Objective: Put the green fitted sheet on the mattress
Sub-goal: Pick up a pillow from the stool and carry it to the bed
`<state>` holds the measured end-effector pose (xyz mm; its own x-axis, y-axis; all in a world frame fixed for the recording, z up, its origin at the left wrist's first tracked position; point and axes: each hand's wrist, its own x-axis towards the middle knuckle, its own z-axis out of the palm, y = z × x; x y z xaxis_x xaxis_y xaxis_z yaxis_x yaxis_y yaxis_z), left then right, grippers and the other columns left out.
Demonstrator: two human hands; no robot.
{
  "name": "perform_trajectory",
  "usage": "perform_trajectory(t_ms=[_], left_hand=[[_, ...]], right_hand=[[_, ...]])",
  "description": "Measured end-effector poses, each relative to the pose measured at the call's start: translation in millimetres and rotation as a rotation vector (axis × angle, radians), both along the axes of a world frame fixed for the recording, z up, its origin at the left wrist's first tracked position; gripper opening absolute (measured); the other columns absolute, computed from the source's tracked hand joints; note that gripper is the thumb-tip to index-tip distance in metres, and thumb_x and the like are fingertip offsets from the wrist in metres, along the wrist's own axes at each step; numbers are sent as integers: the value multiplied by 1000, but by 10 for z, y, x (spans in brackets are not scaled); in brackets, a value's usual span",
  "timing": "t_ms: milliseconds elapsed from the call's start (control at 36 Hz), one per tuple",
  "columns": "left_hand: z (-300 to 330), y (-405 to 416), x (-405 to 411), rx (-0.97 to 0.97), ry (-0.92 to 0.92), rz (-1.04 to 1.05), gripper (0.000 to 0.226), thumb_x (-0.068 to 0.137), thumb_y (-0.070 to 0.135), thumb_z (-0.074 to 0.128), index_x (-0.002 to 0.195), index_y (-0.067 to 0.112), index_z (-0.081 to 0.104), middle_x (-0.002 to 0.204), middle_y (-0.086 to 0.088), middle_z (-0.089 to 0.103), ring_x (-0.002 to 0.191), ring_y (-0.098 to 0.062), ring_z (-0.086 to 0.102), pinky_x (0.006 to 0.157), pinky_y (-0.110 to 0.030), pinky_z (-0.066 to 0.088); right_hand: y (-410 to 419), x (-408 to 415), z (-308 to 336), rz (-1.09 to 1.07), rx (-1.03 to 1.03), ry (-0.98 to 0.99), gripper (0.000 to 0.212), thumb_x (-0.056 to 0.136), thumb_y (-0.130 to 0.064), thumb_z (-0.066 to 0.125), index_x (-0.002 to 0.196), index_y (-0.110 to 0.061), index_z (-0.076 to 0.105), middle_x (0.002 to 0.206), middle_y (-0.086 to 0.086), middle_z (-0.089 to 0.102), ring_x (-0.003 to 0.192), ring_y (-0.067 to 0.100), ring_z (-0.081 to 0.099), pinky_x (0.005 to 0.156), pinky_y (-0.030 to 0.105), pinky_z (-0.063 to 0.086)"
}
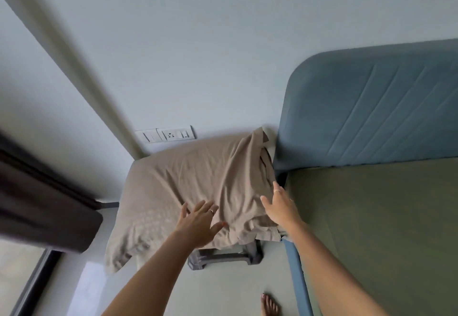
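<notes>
The sheet (371, 216) looks fitted. The pillow (188, 186) is reached for by both hands (198, 224), fingers spread, nothing grasped. A two-sided grip is called for next.

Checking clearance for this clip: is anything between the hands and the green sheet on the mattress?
Nothing visible blocks it. The green fitted sheet lies spread on the mattress, directly beside the right hand. Both hands are open over the beige pillow on the stool; the left hand is farther from the sheet.

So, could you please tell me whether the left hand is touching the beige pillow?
Cannot tell: in the head view the left hand overlaps the beige pillow, fingers spread, but no contact or gap shows.
</notes>
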<state>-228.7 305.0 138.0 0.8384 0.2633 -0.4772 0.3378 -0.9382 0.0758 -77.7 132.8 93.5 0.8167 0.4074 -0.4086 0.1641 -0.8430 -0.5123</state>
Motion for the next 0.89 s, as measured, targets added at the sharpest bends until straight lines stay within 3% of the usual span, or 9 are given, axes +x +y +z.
perform_trajectory(t_ms=[83, 194, 333, 444, 528, 583, 722, 806, 889], left_hand=[[-196, 160, 110, -26, 59, 136, 61, 98, 55, 27, 151, 24, 20, 159, 9, 10, 147, -10, 4, 116, -52, -1], [-401, 333, 222, -58, 115, 315, 60, 98, 54, 27, 151, 25, 20, 159, 11, 11, 147, -11, 6, 116, -52, 0], [-577, 321, 313, -79, 114, 428, 60, 99, 53, 29, 151, 27, 16, 158, 15, 12, 146, -10, 10, 115, -52, 3], [-624, 277, 410, -115, 20, 498, 56, 98, 50, 32, 149, 40, 10, 158, 12, 15, 144, -11, 19, 116, -52, 5], [-576, 273, 507, -81, -74, 537, 56, 99, 48, 34, 150, 40, 10, 158, 10, 17, 142, -15, 25, 115, -49, 11], [-535, 279, 546, -58, -109, 574, 57, 99, 46, 35, 150, 39, 10, 158, 6, 19, 141, -18, 28, 114, -49, 13], [-470, 316, 559, -33, -107, 679, 60, 99, 45, 35, 152, 25, 13, 157, 1, 22, 141, -22, 27, 114, -49, 15], [-433, 327, 543, -21, -89, 718, 62, 99, 46, 34, 152, 21, 14, 157, 0, 22, 142, -22, 25, 114, -50, 16], [-410, 324, 534, -26, -55, 768, 62, 99, 45, 34, 152, 21, 13, 158, 1, 20, 143, -22, 21, 114, -51, 14]], right_hand=[[159, 317, -358, -164, -23, 71, 67, 99, -46, 36, 147, -2, 25, 151, 13, 35, 135, 30, 38, 108, 44, 33], [252, 566, -749, -141, -107, 249, 62, 99, -50, 34, 136, -2, 44, 138, 15, 49, 126, 32, 47, 103, 40, 38], [288, 599, -1009, -87, 154, 303, 38, 101, -24, 42, 129, 0, 53, 129, 18, 58, 122, 33, 51, 97, 33, 38], [125, 763, -1040, -113, 224, 265, 32, 96, -35, 41, 92, -9, 59, 86, 10, 64, 90, 30, 58, 72, 30, 36], [-252, 938, -1055, -271, 219, 165, 32, 93, -36, 45, 68, -16, 50, 83, 19, 60, 78, 30, 52, 64, 32, 31], [-532, 949, -1109, -264, 124, 202, 29, 92, -38, 44, 71, -19, 51, 92, 16, 62, 83, 30, 56, 68, 34, 36], [-759, 955, -1156, -8, -115, 364, 27, 96, -27, 45, 72, -17, 50, 104, 19, 65, 94, 32, 58, 75, 33, 41], [-667, 1123, -1051, 63, -226, 394, 23, 95, -27, 44, 87, -13, 60, 104, 18, 62, 92, 30, 58, 84, 33, 47], [-551, 1359, -926, 92, -327, 305, 33, 96, -29, 46, 115, -5, 59, 124, 16, 59, 116, 32, 55, 91, 31, 43]])
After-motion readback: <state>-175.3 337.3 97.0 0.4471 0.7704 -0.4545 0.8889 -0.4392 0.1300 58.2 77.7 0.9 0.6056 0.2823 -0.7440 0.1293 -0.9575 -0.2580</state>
